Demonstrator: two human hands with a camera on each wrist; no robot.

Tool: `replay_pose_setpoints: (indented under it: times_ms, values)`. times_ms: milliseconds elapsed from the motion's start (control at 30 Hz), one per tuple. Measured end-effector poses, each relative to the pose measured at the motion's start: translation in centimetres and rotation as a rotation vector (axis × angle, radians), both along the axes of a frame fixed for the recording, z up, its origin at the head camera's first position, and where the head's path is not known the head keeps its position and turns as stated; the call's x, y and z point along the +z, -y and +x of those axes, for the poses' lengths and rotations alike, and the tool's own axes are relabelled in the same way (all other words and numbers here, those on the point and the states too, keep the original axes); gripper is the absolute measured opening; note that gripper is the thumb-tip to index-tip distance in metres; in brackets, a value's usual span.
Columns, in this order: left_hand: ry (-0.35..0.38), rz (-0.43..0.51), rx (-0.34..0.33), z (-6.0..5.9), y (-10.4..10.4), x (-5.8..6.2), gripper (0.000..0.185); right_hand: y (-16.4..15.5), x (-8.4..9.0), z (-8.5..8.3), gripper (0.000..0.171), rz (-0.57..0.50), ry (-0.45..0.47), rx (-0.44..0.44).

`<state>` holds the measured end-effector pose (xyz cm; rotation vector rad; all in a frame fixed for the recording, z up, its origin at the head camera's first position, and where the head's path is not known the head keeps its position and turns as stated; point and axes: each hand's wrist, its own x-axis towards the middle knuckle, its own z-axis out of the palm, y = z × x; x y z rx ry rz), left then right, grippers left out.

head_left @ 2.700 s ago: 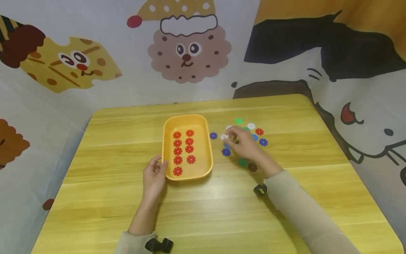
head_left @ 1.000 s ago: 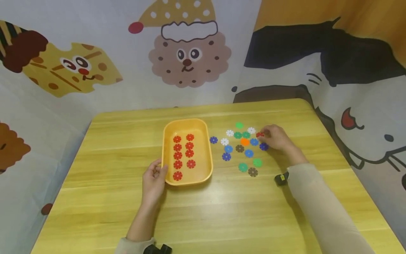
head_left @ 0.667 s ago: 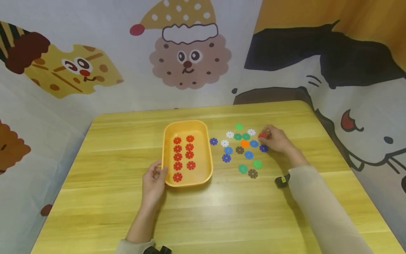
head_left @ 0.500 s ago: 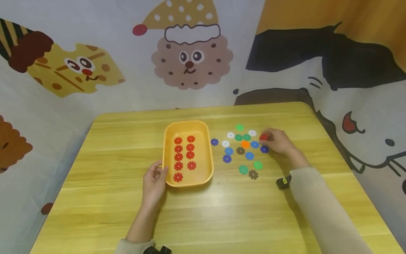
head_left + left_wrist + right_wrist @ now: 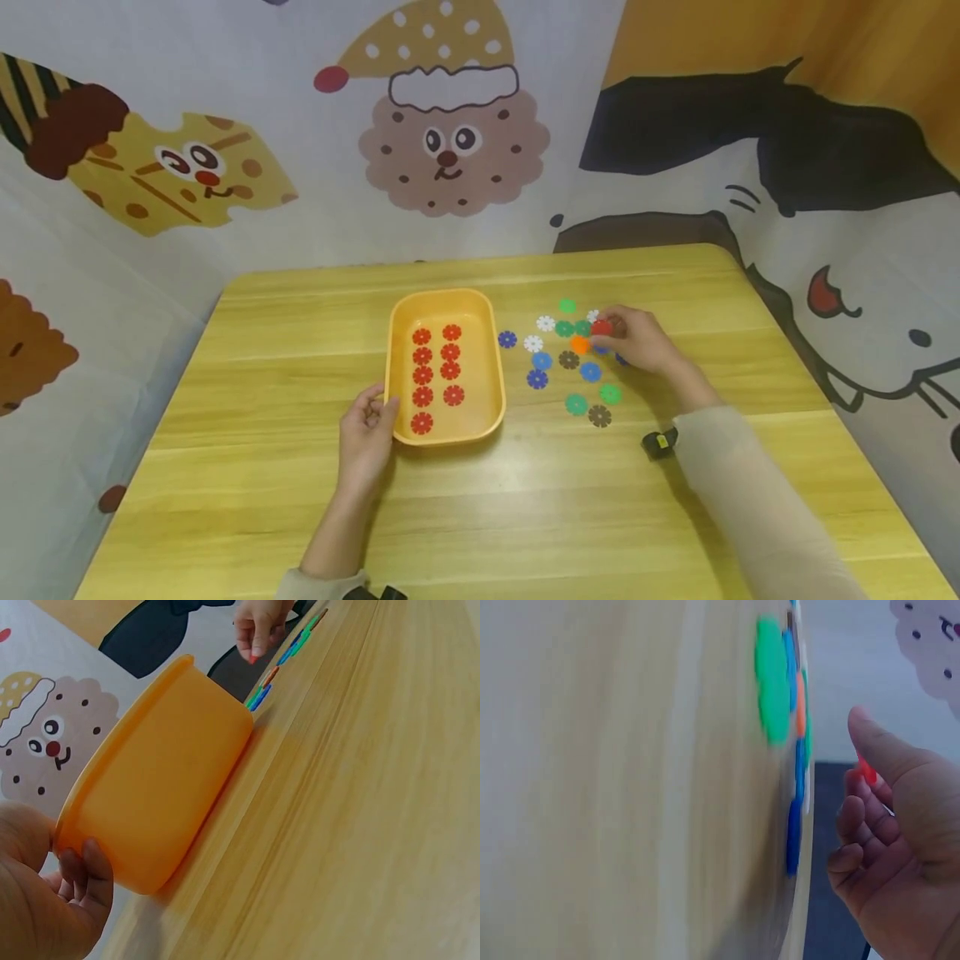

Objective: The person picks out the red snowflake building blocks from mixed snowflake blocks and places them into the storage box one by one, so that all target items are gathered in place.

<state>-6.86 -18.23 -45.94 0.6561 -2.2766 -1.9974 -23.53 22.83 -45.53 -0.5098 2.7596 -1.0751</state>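
Right hand (image 5: 633, 342) pinches a red flower-shaped plastic chip (image 5: 602, 328) above the scattered chips, left hand (image 5: 365, 429) grips the orange plastic tray's (image 5: 491, 367) near-left rim; best kept level and set beside the red rows

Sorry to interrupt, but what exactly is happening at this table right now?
A person is handling small flower-shaped discs. The right hand pinches a red disc just above the mixed-colour scatter on the wooden table. The left hand grips the near corner of an orange tray, where nine red discs lie in two columns.
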Motion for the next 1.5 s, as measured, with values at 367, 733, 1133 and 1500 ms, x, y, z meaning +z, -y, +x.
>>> replay_pose_setpoints:
  times_ms: [367, 733, 1133, 1500]
  values:
    - [-0.019, -0.006, 0.001, 0.0, 0.0, 0.0, 0.034, 4.6, 0.5, 1.5, 0.041, -0.079, -0.018, 0.088]
    - [-0.021, -0.02, 0.001, 0.0, -0.1, 0.0, 0.033, 8.5, 2.3, 3.2, 0.038, -0.159, -0.016, 0.185]
    - [-0.027, -0.02, 0.007, 0.1, -0.1, -0.1, 0.034, 13.1, 3.5, 4.7, 0.034, -0.161, -0.057, 0.375]
    - [-0.051, -0.036, 0.011, -0.1, -0.1, 0.0, 0.033, 17.2, 4.5, 6.3, 0.045, -0.042, -0.072, 0.496]
